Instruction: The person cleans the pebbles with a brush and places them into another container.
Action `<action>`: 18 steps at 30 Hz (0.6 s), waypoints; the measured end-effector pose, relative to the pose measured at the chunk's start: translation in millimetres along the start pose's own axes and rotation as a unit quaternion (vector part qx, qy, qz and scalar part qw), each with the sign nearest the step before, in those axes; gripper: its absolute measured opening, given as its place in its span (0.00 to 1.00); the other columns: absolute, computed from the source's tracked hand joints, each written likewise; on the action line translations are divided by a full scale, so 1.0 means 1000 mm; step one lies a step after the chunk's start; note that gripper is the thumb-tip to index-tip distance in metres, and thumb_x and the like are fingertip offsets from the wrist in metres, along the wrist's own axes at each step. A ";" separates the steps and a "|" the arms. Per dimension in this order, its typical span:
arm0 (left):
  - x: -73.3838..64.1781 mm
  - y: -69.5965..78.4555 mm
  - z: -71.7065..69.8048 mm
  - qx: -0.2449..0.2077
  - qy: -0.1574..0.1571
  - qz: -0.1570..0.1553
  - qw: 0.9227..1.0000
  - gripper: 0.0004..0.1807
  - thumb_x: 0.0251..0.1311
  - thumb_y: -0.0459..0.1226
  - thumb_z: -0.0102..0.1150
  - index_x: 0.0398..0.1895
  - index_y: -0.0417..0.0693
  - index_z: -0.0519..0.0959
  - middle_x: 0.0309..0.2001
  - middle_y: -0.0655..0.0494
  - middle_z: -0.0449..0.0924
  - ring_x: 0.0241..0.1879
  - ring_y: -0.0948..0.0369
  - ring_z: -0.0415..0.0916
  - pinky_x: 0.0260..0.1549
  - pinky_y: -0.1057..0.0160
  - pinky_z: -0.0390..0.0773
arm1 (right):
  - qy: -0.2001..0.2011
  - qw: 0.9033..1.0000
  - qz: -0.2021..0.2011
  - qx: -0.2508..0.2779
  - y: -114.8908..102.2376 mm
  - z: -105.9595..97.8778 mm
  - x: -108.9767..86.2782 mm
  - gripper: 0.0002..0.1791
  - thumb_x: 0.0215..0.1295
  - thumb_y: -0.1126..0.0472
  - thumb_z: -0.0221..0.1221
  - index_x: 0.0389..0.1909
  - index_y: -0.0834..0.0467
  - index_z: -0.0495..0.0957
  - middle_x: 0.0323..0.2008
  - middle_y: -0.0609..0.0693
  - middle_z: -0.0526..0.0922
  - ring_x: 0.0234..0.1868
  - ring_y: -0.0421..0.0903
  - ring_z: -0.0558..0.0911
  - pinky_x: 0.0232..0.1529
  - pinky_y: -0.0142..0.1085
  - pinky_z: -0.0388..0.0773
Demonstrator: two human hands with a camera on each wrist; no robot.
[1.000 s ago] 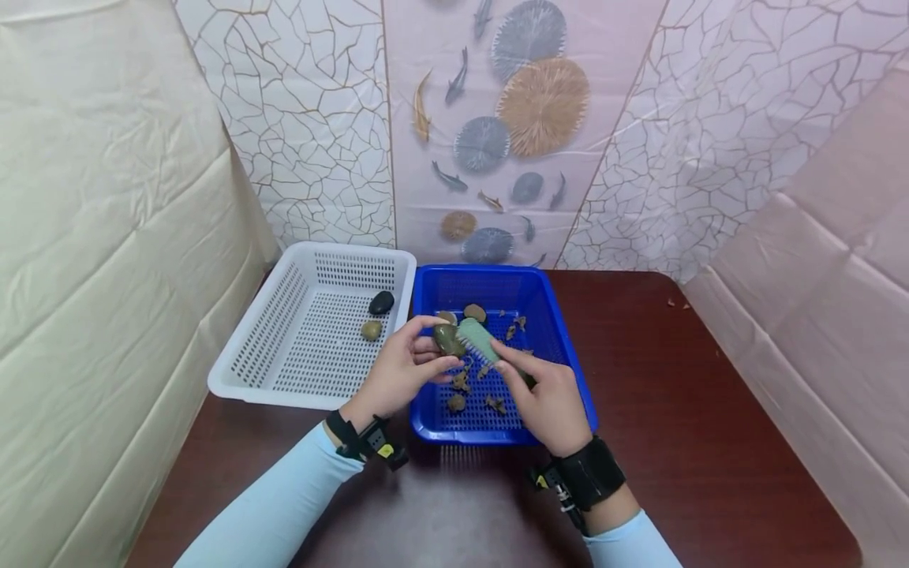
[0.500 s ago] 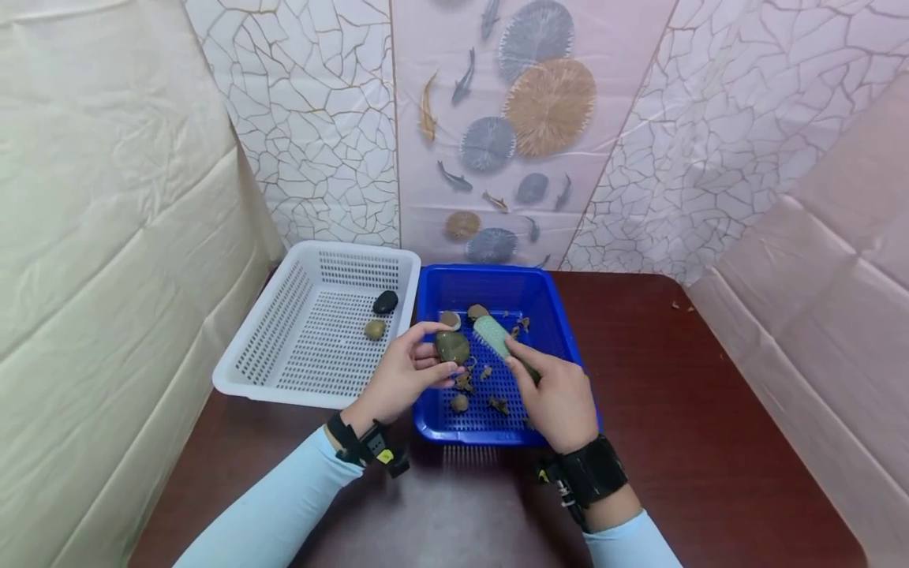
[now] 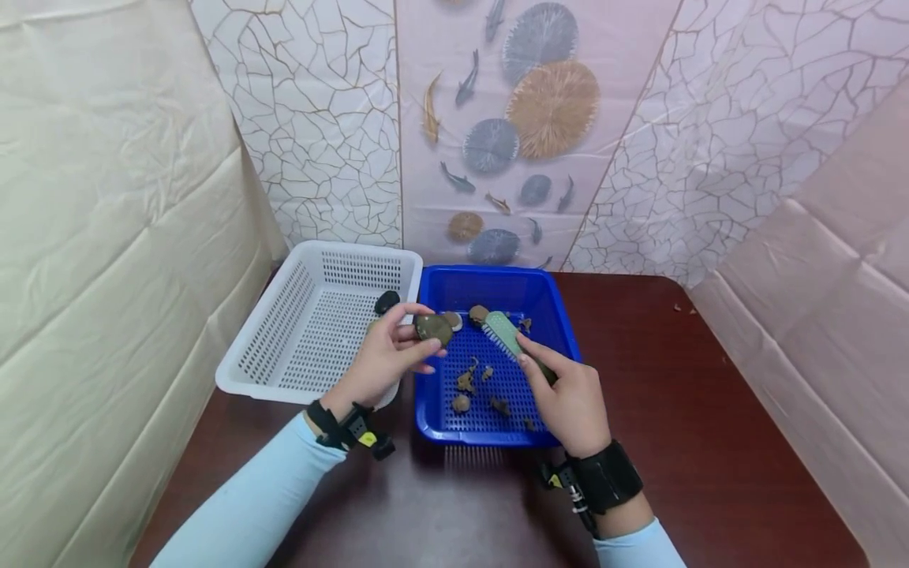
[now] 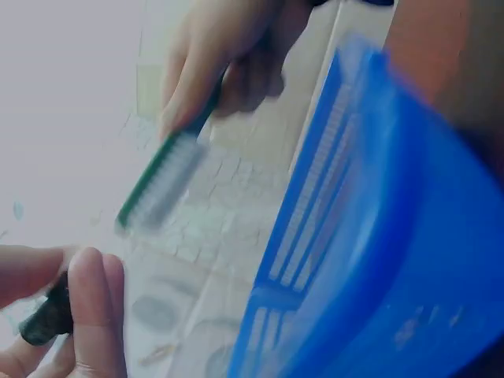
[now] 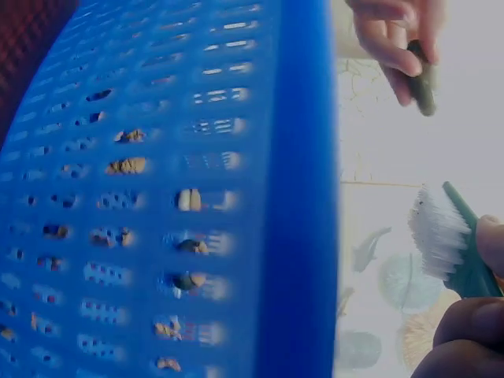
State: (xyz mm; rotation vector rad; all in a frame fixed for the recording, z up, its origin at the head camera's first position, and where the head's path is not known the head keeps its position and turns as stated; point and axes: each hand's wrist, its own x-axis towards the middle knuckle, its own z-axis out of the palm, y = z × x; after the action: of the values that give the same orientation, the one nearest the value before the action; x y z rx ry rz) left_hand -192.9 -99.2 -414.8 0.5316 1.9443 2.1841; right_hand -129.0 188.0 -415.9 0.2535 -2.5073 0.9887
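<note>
My left hand [image 3: 383, 347] pinches a dark olive-green stone [image 3: 433, 330] between thumb and fingers, over the gap between the two baskets. In the left wrist view only a dark end of the stone [image 4: 49, 319] shows between the fingers. My right hand [image 3: 571, 398] grips a green scrubbing brush [image 3: 503, 331] by its handle, above the blue basket [image 3: 490, 436]. The brush's white bristles [image 5: 437, 232] stand apart from the stone in the right wrist view. Below the brush lie several brown stones, among them a small round one [image 3: 461, 404], and brown scraps [image 3: 465, 382].
A white basket [image 3: 241, 386] stands left of the blue one. It holds a black stone [image 3: 387, 302] and a yellowish stone, mostly hidden behind my left hand. The dark red table [image 3: 660, 379] extends to the right, with patterned sheets hanging behind.
The brush has come off the stone and shifted right with my right hand. My left hand has carried the stone up and left, toward the white basket.
</note>
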 end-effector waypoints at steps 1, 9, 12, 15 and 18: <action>0.002 0.003 -0.006 0.007 0.005 0.002 1.000 0.23 0.78 0.27 0.63 0.71 0.40 0.71 0.58 0.33 0.86 0.51 0.37 0.89 0.40 0.49 0.94 | 0.003 1.000 -0.001 0.006 0.001 -0.002 -0.001 0.20 0.83 0.52 0.65 0.71 0.45 0.84 0.13 0.40 0.57 0.11 0.41 0.56 0.12 0.35 0.56; 0.022 0.018 -0.056 0.093 0.047 -0.017 0.994 0.20 0.84 0.33 0.57 0.73 0.40 0.74 0.57 0.31 0.85 0.45 0.46 0.91 0.36 0.58 0.93 | 0.022 1.000 0.002 0.011 0.007 -0.005 -0.006 0.21 0.81 0.53 0.67 0.70 0.45 0.85 0.14 0.40 0.58 0.12 0.40 0.55 0.13 0.35 0.56; 0.028 0.025 -0.076 0.136 0.050 -0.031 0.989 0.19 0.84 0.32 0.58 0.73 0.40 0.75 0.58 0.30 0.83 0.44 0.45 0.90 0.36 0.59 0.93 | 0.027 1.000 0.001 0.015 0.009 -0.005 -0.007 0.21 0.81 0.53 0.67 0.70 0.45 0.85 0.14 0.40 0.57 0.12 0.40 0.55 0.13 0.36 0.56; 0.034 0.029 -0.095 0.186 0.050 -0.054 0.980 0.20 0.84 0.32 0.57 0.73 0.39 0.74 0.61 0.32 0.78 0.46 0.44 0.89 0.40 0.60 0.93 | 0.029 0.999 0.005 0.018 0.011 -0.006 -0.009 0.21 0.81 0.54 0.67 0.70 0.47 0.85 0.13 0.40 0.55 0.12 0.39 0.54 0.13 0.35 0.55; 0.042 0.027 -0.112 0.246 0.039 -0.083 0.965 0.20 0.84 0.33 0.57 0.73 0.39 0.75 0.60 0.34 0.75 0.47 0.43 0.89 0.42 0.57 0.93 | 0.031 0.999 0.010 0.018 0.013 -0.008 -0.010 0.21 0.80 0.55 0.68 0.70 0.46 0.85 0.13 0.39 0.55 0.12 0.39 0.54 0.13 0.35 0.55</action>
State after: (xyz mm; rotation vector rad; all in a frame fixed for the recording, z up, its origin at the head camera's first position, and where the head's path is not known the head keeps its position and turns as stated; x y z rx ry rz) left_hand -270.1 -191.4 -391.7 0.3304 2.4857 1.6400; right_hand -122.0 203.1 -423.4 0.2060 -2.4430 1.0337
